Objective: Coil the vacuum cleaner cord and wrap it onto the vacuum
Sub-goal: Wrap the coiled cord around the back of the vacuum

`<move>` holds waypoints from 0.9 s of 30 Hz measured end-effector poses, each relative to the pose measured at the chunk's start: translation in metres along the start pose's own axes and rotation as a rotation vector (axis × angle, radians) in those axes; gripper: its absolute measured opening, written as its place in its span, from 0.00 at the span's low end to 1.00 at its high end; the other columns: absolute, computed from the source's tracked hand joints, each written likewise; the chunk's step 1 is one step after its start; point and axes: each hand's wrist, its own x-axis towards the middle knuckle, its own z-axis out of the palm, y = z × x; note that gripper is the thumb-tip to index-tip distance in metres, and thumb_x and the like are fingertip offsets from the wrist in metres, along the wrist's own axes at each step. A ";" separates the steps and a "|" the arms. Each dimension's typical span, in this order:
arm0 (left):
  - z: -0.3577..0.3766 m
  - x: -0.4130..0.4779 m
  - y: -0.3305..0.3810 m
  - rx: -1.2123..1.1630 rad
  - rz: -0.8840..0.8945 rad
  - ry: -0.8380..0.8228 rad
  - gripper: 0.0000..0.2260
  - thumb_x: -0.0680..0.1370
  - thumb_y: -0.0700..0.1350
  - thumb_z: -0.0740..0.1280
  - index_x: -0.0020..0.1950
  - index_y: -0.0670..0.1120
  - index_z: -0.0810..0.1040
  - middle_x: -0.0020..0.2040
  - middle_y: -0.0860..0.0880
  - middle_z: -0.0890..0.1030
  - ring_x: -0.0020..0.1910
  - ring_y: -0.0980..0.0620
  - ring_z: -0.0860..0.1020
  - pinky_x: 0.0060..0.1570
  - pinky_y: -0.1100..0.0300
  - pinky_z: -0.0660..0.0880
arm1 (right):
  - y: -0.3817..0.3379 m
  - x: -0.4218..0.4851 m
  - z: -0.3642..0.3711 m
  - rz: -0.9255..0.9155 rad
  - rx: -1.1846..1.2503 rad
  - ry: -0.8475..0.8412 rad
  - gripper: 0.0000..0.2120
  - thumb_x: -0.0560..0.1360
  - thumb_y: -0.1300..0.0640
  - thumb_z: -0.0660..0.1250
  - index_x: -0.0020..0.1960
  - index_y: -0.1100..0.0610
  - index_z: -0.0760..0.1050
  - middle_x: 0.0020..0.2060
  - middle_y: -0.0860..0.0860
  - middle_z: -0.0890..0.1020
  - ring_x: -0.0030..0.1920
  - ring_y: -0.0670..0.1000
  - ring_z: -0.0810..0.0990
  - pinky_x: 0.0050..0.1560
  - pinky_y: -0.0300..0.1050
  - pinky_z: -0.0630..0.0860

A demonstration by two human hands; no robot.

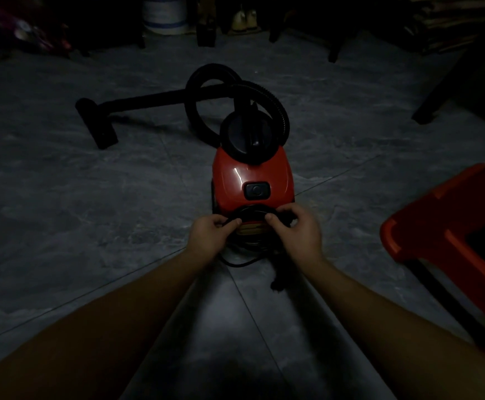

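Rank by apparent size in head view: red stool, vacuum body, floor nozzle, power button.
1. red stool: largest, though cropped by the frame edge and nearer the camera, so its true size is unsure.
2. vacuum body
3. floor nozzle: farther away, so it may look smaller than it is.
4. power button: clearly smallest.

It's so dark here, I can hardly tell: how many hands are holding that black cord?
2. The left hand pinches the cord at the near end of the red vacuum; the right hand holds it just beside, on the right.
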 end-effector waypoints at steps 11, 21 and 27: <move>-0.008 -0.002 0.000 -0.287 -0.268 -0.176 0.15 0.76 0.50 0.73 0.55 0.38 0.83 0.50 0.41 0.85 0.47 0.45 0.84 0.44 0.56 0.82 | 0.003 0.009 0.018 0.225 0.087 -0.008 0.17 0.67 0.37 0.75 0.43 0.51 0.84 0.37 0.44 0.85 0.39 0.44 0.84 0.45 0.45 0.82; -0.003 -0.002 0.000 -0.276 -0.291 -0.210 0.30 0.65 0.70 0.72 0.50 0.46 0.86 0.48 0.44 0.87 0.49 0.43 0.85 0.51 0.43 0.82 | -0.006 0.017 0.020 0.236 0.038 -0.048 0.14 0.67 0.43 0.78 0.36 0.50 0.78 0.33 0.44 0.82 0.35 0.44 0.81 0.36 0.39 0.73; 0.002 -0.002 0.000 -0.296 -0.305 -0.167 0.25 0.70 0.65 0.72 0.49 0.43 0.85 0.48 0.43 0.87 0.48 0.44 0.85 0.52 0.44 0.82 | -0.002 0.020 0.024 0.263 0.055 -0.044 0.14 0.66 0.46 0.79 0.38 0.54 0.79 0.34 0.48 0.83 0.37 0.48 0.83 0.39 0.42 0.77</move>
